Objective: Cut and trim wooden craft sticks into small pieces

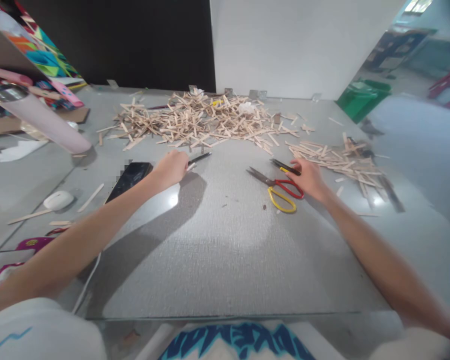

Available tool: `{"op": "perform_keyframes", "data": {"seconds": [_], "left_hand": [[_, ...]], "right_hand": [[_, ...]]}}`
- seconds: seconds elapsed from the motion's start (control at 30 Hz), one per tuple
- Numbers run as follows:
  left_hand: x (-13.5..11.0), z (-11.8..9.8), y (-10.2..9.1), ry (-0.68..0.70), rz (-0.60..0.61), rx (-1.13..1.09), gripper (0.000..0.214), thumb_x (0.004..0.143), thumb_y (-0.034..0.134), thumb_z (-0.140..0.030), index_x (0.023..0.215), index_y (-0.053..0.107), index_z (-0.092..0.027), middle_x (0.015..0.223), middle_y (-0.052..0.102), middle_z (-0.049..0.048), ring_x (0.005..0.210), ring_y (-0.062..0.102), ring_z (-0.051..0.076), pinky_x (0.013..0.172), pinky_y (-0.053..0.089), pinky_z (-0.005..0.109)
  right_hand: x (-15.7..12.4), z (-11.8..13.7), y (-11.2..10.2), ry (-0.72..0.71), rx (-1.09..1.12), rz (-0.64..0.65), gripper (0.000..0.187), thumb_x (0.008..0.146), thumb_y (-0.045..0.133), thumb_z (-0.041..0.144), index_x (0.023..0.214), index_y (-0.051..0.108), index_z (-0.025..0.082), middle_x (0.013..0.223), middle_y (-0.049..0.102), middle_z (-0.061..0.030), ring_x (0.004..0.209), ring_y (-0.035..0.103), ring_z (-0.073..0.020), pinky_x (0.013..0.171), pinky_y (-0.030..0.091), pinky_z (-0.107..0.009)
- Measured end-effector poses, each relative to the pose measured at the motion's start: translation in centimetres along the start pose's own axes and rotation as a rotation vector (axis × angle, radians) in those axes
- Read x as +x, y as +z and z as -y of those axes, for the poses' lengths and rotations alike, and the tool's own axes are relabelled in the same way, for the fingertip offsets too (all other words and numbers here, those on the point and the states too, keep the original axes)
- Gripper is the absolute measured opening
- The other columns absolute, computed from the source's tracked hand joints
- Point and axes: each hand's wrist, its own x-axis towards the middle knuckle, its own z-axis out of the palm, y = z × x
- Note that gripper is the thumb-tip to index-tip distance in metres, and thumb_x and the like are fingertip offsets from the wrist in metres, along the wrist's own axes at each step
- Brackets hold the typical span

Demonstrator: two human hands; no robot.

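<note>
My left hand (171, 168) is closed around a dark pen-like tool (200, 158) whose tip points right, just in front of a big heap of wooden sticks (198, 120). My right hand (308, 177) rests on the table with its fingers curled on a black and yellow cutter (285, 167). Red and yellow scissors (279, 189) lie open right beside that hand, touching it at the red handle. A smaller pile of wooden sticks (335, 159) lies just right of my right hand.
A black phone (129, 179) lies left of my left hand. Further left are a white mouse (58, 200), loose sticks and a pink tube (41, 117). A green bin (363, 99) stands beyond the table's right edge. The table top is glass (217, 250).
</note>
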Motion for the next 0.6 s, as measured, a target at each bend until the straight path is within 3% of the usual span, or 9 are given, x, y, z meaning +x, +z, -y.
{"op": "perform_keyframes", "data": {"seconds": [0.1, 0.17, 0.23, 0.37, 0.47, 0.6], "left_hand": [[0.8, -0.3, 0.2, -0.085, 0.012, 0.115, 0.021, 0.106, 0.072, -0.033, 0.108, 0.073, -0.012, 0.103, 0.075, 0.0078, 0.091, 0.072, 0.021, 0.087, 0.061, 0.039], [1.0, -1.0, 0.3, -0.084, 0.016, 0.149, 0.010, 0.101, 0.069, -0.016, 0.094, 0.074, -0.010, 0.090, 0.074, 0.0109, 0.087, 0.071, 0.023, 0.084, 0.057, 0.037], [0.8, -2.1, 0.6, -0.038, 0.029, 0.153, 0.018, 0.092, 0.063, -0.005, 0.079, 0.072, -0.012, 0.077, 0.070, 0.0114, 0.081, 0.070, 0.024, 0.080, 0.052, 0.035], [-0.6, -5.3, 2.0, 0.137, 0.066, 0.111, 0.025, 0.089, 0.057, -0.004, 0.072, 0.070, -0.016, 0.069, 0.067, 0.0086, 0.073, 0.066, 0.022, 0.075, 0.047, 0.033], [-1.9, -7.1, 2.8, 0.262, 0.076, 0.071, 0.023, 0.093, 0.056, -0.007, 0.080, 0.072, -0.018, 0.077, 0.072, 0.0080, 0.079, 0.068, 0.022, 0.075, 0.046, 0.031], [-2.9, -7.3, 1.5, 0.312, 0.043, 0.057, 0.023, 0.102, 0.053, -0.012, 0.091, 0.072, -0.017, 0.094, 0.075, 0.0102, 0.091, 0.069, 0.023, 0.081, 0.047, 0.032]], "right_hand": [[0.0, 0.1, -0.1, 0.004, -0.007, 0.012, 0.036, 0.087, 0.084, 0.035, 0.120, 0.077, 0.023, 0.107, 0.085, -0.0143, 0.098, 0.080, -0.0374, 0.093, 0.061, -0.052], [0.1, 0.1, -0.2, 0.005, -0.016, 0.020, 0.036, 0.086, 0.083, 0.033, 0.120, 0.077, 0.023, 0.107, 0.086, -0.0141, 0.098, 0.081, -0.0368, 0.093, 0.061, -0.051], [0.1, 0.1, -0.1, 0.008, -0.025, 0.018, 0.035, 0.085, 0.083, 0.032, 0.119, 0.077, 0.023, 0.108, 0.086, -0.0139, 0.098, 0.081, -0.0365, 0.093, 0.061, -0.051], [0.1, 0.0, 0.1, 0.003, -0.025, 0.000, 0.033, 0.086, 0.083, 0.032, 0.117, 0.077, 0.023, 0.105, 0.086, -0.0133, 0.099, 0.081, -0.0364, 0.093, 0.061, -0.050], [0.2, -0.1, 0.4, -0.001, -0.020, 0.004, 0.034, 0.085, 0.083, 0.030, 0.117, 0.077, 0.022, 0.106, 0.086, -0.0136, 0.097, 0.081, -0.0359, 0.092, 0.062, -0.050], [0.2, -0.4, 0.6, -0.012, -0.028, -0.012, 0.034, 0.085, 0.082, 0.031, 0.118, 0.077, 0.022, 0.109, 0.086, -0.0143, 0.098, 0.081, -0.0363, 0.092, 0.062, -0.051]]}}
